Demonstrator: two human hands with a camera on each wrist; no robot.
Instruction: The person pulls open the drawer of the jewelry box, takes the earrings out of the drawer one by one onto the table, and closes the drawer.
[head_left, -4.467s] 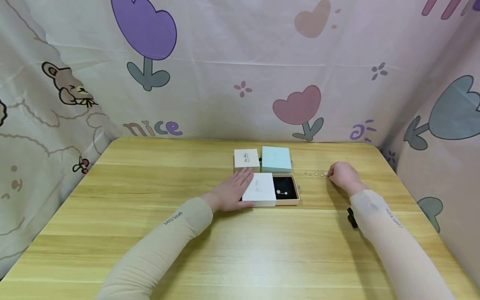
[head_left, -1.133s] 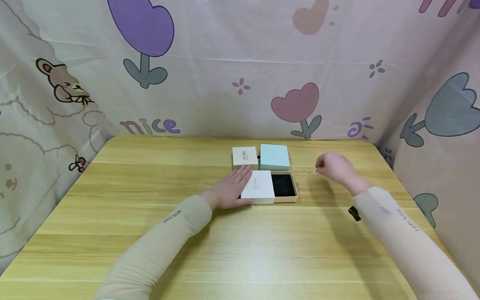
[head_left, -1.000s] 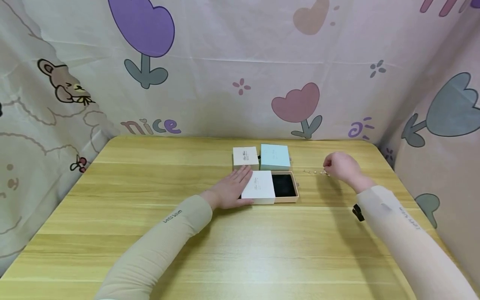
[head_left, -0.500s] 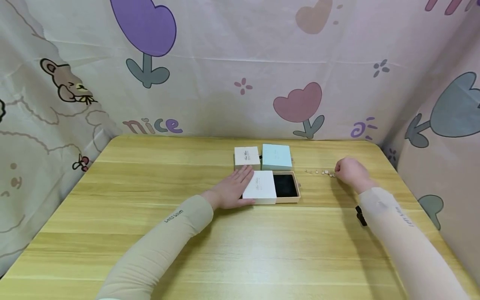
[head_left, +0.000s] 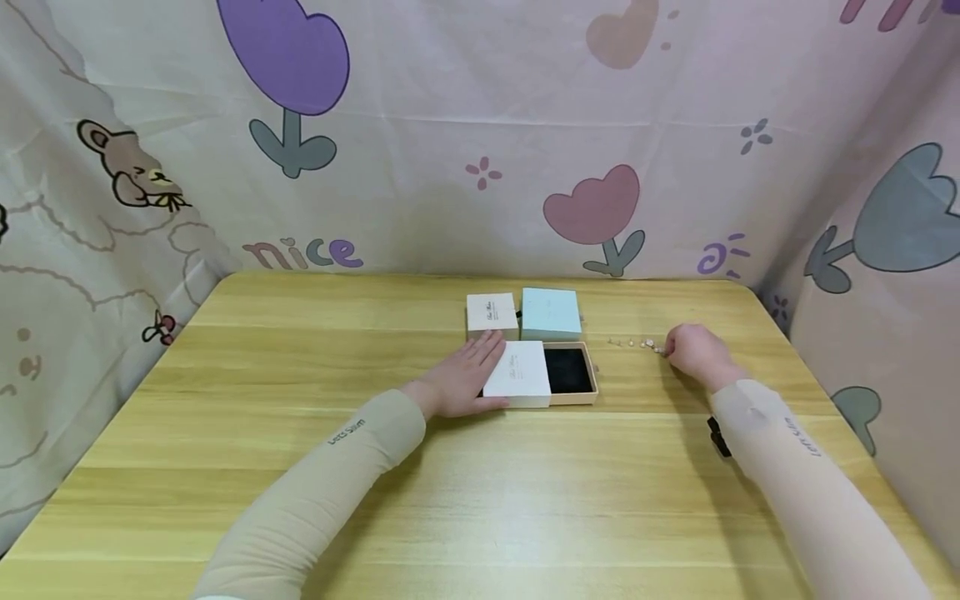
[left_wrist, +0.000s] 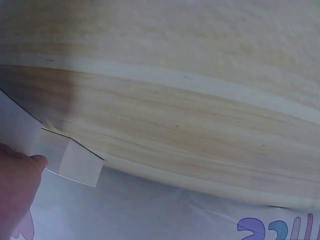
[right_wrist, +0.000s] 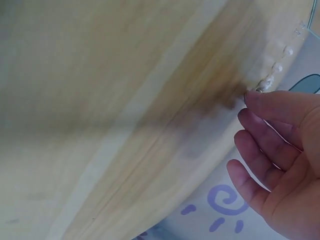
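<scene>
My left hand [head_left: 459,382] lies with straight fingers on the sleeve of a white jewelry box [head_left: 517,373]. From its right side sticks the inner tray [head_left: 572,372], lined with plain black padding. Farther right, a row of small pearl earrings [head_left: 632,343] lies on the table. At the near right end of this row, thumb and forefinger of my right hand [head_left: 697,354] pinch a pearl earring [right_wrist: 260,89] low at the tabletop, mostly hidden by the fingertips. The other fingers of that hand are loosely bent in the right wrist view.
Behind the white box stand a smaller white box [head_left: 492,315] and a light blue box [head_left: 551,312], side by side. A printed curtain [head_left: 420,167] closes off the back of the wooden table [head_left: 337,333] and both its sides.
Pearl jewelry that lay in the tray 4.5 seconds ago is gone from it, and the row on the table has grown rightward. My right hand shifted right, then lowered slightly; the left stayed.
</scene>
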